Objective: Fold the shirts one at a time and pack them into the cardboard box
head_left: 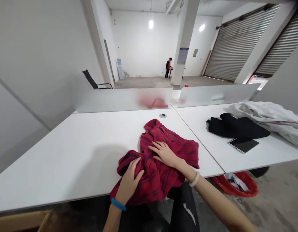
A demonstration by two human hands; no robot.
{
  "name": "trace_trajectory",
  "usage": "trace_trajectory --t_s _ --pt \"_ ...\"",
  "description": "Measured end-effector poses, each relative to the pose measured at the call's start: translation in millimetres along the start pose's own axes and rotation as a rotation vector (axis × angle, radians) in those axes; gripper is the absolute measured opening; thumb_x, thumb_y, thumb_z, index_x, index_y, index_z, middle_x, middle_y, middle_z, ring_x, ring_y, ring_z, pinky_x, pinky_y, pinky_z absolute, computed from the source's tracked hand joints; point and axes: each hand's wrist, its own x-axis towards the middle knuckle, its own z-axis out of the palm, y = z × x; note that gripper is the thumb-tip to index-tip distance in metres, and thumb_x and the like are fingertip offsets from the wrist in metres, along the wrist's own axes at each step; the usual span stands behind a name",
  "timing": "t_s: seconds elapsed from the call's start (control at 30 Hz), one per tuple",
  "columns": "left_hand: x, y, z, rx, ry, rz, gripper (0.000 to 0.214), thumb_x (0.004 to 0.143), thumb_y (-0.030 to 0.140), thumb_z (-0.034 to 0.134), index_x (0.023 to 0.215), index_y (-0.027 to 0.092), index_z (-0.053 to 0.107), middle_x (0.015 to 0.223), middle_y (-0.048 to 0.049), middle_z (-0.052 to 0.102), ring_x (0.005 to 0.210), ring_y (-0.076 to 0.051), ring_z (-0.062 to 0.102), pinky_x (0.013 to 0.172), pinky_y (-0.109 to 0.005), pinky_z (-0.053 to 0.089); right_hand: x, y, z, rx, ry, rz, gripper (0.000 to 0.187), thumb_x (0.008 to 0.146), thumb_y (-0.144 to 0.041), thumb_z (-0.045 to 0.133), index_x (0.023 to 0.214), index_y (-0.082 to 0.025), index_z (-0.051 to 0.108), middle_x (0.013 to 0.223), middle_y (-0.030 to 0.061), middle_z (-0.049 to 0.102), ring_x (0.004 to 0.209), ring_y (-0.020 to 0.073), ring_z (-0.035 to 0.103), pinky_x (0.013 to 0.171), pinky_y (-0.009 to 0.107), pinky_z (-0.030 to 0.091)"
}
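Note:
A crumpled red plaid shirt lies at the front edge of a white table, partly hanging over it. My left hand, with a blue wristband, rests on the shirt's lower left part, its fingers curled into the cloth. My right hand, with a white bead bracelet, lies flat on the middle of the shirt with its fingers stretched out.
On the adjoining table to the right lie a black garment, a dark tablet and a grey-white garment. A red basket stands on the floor below. Frosted dividers line the back edge. A person stands far off.

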Motion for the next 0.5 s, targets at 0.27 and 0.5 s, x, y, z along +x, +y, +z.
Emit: trace_trajectory --t_s 0.27,0.5 --pt "-16.7 -43.6 -103.9 -0.004 0.757 -0.272 0.036 0.076 0.038 0.056 0.106 0.02 0.06 0.104 -0.0084 0.067 0.101 -0.029 0.062 0.093 -0.046 0.046 0.1 27.4 -18.3 -0.056 0.139 0.117 0.024 0.095 -0.031 0.039 0.098 -0.017 0.059 0.09 0.0087 0.065 0.08 0.02 0.061 0.076 0.035 0.048" --pt "-3.9 -47.0 -126.3 -0.18 0.986 -0.256 0.036 0.066 0.027 0.064 0.101 0.019 0.062 0.095 -0.002 0.07 0.091 -0.021 0.064 0.09 -0.04 0.049 -9.6 50.6 -57.1 -0.036 0.43 0.29 0.027 0.087 -0.034 0.039 0.096 -0.019 0.06 0.081 0.01 0.068 0.07 0.0239 0.061 0.066 0.033 0.043"
